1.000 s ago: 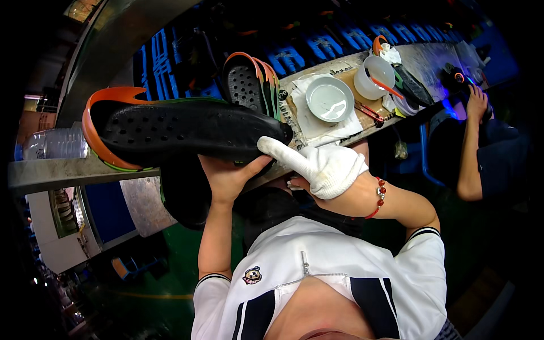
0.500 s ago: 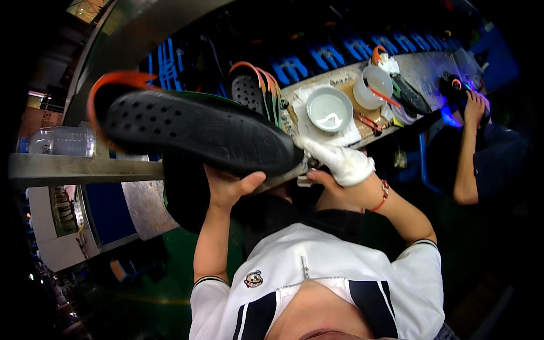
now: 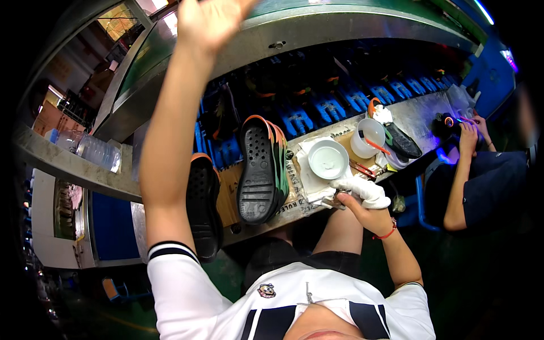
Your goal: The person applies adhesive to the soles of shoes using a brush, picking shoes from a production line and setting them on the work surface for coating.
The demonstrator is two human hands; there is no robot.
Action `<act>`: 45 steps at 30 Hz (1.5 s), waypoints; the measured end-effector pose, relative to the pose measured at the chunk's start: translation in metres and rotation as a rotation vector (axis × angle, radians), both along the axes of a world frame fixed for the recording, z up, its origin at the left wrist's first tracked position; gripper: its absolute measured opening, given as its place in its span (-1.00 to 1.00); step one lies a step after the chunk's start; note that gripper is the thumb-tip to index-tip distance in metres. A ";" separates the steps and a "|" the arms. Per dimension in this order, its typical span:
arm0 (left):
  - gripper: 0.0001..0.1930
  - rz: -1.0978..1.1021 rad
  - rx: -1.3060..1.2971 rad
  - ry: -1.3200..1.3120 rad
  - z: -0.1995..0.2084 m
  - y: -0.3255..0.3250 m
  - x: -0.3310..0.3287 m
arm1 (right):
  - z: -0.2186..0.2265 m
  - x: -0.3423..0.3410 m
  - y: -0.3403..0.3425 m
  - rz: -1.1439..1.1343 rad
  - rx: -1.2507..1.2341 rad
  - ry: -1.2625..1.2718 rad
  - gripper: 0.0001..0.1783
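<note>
My left hand [image 3: 209, 22] is raised at the top edge over the metal frame, blurred, its fingers stretched out and partly cut off; nothing shows in it. My right hand [image 3: 365, 201] wears a white glove over its fingers, with the thumb bare. Its fingers and thumb close round a small dark thing I cannot make out, beside a white cloth [image 3: 328, 198] on the bench edge. Several black shoe soles with orange and green rims [image 3: 259, 187] lie stacked left of the cloth. Another black sole with an orange rim [image 3: 203, 209] lies beside my left forearm.
On the bench [image 3: 300, 207] stand a bowl of clear liquid [image 3: 328, 160] and a white plastic cup [image 3: 365, 141] with a red stick. Beyond lies another sole [image 3: 402, 141]. Blue clamps [image 3: 328, 110] line the far side. A co-worker's hands [image 3: 469, 136] are at the right.
My left hand has let go of the large sole and risen to the top edge. My right hand no longer touches that sole. The view has shifted, showing more of the machine frame.
</note>
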State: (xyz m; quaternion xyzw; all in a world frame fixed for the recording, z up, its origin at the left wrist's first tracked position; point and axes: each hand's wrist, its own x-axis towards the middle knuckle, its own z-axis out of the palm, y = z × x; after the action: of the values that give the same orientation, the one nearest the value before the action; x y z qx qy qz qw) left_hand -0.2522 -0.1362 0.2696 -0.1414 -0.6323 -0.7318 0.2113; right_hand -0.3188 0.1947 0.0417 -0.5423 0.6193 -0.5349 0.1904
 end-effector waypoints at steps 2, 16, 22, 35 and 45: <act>-0.28 0.236 0.202 -0.235 -0.051 0.071 0.029 | -0.016 -0.008 0.003 -0.030 -0.003 -0.040 -0.78; -0.45 0.977 -0.724 -0.930 -0.245 0.140 0.199 | -0.030 -0.023 -0.046 -0.105 0.056 0.220 -0.85; -0.45 0.584 0.224 -1.021 -0.229 0.110 0.203 | -0.050 -0.047 -0.068 -0.162 -0.030 0.445 -0.86; -0.14 0.085 1.042 -0.336 -0.243 0.169 0.176 | -0.068 -0.063 -0.103 0.040 0.092 0.652 -0.88; -0.21 0.475 0.113 -0.536 -0.257 0.152 0.183 | -0.055 -0.058 -0.103 0.050 0.141 0.632 -0.90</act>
State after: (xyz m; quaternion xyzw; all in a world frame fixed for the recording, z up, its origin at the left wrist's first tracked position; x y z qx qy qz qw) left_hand -0.0693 0.0157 0.0122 0.2184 -0.6391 -0.7071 0.2097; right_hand -0.3773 0.0916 -0.0131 -0.6821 0.6696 -0.2911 0.0388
